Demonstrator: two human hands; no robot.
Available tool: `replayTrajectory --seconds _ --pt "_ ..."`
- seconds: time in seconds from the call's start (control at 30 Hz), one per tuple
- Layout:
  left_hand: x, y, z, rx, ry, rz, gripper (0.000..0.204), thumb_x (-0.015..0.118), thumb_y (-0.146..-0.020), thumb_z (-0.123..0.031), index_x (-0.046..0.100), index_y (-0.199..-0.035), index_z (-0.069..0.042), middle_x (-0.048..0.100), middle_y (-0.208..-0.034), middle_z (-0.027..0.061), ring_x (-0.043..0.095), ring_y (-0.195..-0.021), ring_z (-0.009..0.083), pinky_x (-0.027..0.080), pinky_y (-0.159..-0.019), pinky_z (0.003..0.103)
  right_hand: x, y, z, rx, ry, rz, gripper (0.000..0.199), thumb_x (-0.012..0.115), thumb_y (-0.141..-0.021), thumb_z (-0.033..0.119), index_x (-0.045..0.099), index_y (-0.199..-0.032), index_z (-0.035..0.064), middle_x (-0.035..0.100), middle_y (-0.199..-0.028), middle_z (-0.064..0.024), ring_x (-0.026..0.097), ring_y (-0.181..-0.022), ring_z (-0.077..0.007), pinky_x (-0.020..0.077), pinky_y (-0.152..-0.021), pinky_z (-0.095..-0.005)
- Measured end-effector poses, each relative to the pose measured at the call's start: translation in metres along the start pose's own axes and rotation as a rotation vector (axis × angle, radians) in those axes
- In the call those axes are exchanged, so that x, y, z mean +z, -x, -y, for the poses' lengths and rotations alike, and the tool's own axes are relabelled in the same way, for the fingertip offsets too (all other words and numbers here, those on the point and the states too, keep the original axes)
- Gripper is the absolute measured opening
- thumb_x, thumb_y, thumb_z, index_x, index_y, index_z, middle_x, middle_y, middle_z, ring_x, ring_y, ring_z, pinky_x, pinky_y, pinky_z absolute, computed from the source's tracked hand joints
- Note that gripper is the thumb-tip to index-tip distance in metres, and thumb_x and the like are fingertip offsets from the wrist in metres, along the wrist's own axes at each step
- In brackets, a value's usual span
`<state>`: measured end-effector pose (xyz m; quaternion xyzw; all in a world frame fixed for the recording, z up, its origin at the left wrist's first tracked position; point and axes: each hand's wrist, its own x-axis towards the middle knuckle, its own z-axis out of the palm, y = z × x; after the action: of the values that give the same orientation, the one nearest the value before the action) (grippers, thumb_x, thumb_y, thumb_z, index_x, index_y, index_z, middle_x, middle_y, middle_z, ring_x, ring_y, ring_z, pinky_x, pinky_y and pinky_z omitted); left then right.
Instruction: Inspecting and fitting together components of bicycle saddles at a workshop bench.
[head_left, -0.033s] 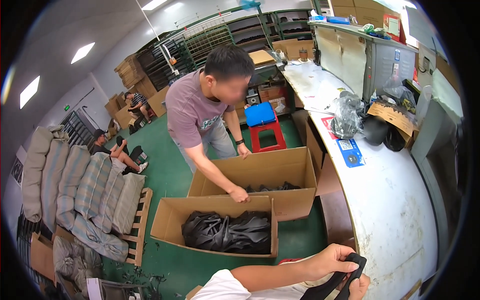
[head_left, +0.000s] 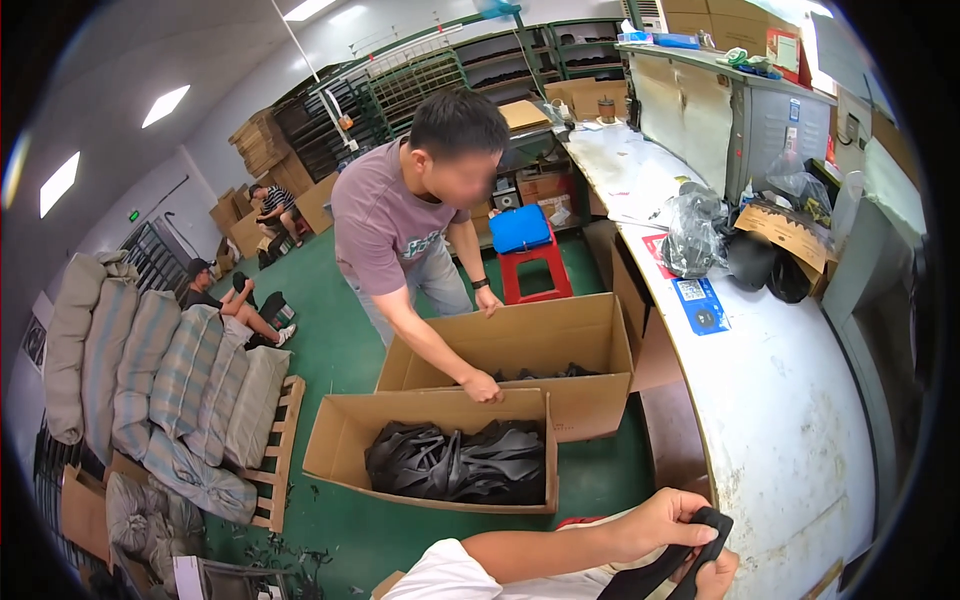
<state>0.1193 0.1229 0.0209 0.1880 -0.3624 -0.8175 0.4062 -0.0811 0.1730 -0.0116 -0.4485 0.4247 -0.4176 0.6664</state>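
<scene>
At the lower right, beside the table edge, my left hand (head_left: 668, 522) pinches a black flexible strip (head_left: 652, 578) between thumb and fingers. The strip bends over in a loop at its top, and its lower part runs out of the picture. My right hand (head_left: 716, 576) grips the same strip just below, its thumb pressed on the black material; part of this hand is hidden by the strip and the lower edge. To the left of my hands stands an open cardboard box (head_left: 335, 440) with a heap of thin black pieces (head_left: 455, 465) in it.
A person in a mauve shirt (head_left: 385, 215) holds the rims of this box and a second box (head_left: 590, 335). The white table (head_left: 770, 410) bears plastic bags (head_left: 693, 235). A red stool (head_left: 533, 272) stands beyond; stuffed sacks (head_left: 185, 365) lie on a pallet (head_left: 283, 455) at left.
The near box has shifted very slightly to the right under the other person's hand. My hands keep the same hold on the black strip.
</scene>
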Motion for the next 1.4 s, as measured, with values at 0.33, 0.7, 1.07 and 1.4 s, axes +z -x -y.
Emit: replayTrajectory --seconds 0.33,0.7,1.07,1.4 --pt "0.004 0.0 -0.017 0.044 0.01 -0.126 0.018 0.069 -0.091 -0.016 0.063 -0.097 -0.001 0.065 -0.082 0.0019 0.059 -0.073 0.0073 0.049 -0.069 0.023 -0.004 0.004 0.008 -0.041 0.086 0.34 0.022 0.073 -0.086 0.017 0.068 -0.094 -0.0028 0.064 -0.087 -0.0009 0.058 -0.084 -0.0136 0.0485 -0.076 -0.0296" --pt "-0.008 0.005 -0.032 0.06 -0.057 -0.129 0.018 0.068 -0.091 -0.014 0.064 -0.102 0.0 0.067 -0.088 0.0032 0.062 -0.08 0.0083 0.05 -0.076 0.023 -0.003 -0.001 0.004 -0.089 -0.016 0.544 0.022 0.072 -0.084 0.016 0.061 -0.078 -0.002 0.055 -0.067 0.0005 0.052 -0.059 -0.0116 0.039 -0.052 -0.0274" --pt "-0.004 0.001 -0.041 0.107 -0.189 0.001 0.023 0.071 -0.088 -0.015 0.064 -0.103 0.001 0.062 -0.092 0.0041 0.057 -0.086 0.0116 0.047 -0.08 0.027 -0.007 -0.015 -0.013 -0.243 0.082 0.465 0.041 0.069 -0.087 0.038 0.064 -0.092 -0.0023 0.063 -0.083 -0.0055 0.059 -0.074 -0.0178 0.0463 -0.065 -0.0322" --pt "0.011 -0.008 -0.015 0.034 -0.317 0.033 0.023 0.058 -0.099 -0.025 0.052 -0.091 -0.004 0.049 -0.089 -0.0021 0.046 -0.082 0.0062 0.041 -0.073 0.025 0.02 -0.008 0.017 -0.401 0.182 -0.305 0.021 0.073 -0.081 0.001 0.065 -0.1 -0.0054 0.063 -0.092 -0.0038 0.056 -0.083 -0.012 0.0474 -0.076 -0.0244"
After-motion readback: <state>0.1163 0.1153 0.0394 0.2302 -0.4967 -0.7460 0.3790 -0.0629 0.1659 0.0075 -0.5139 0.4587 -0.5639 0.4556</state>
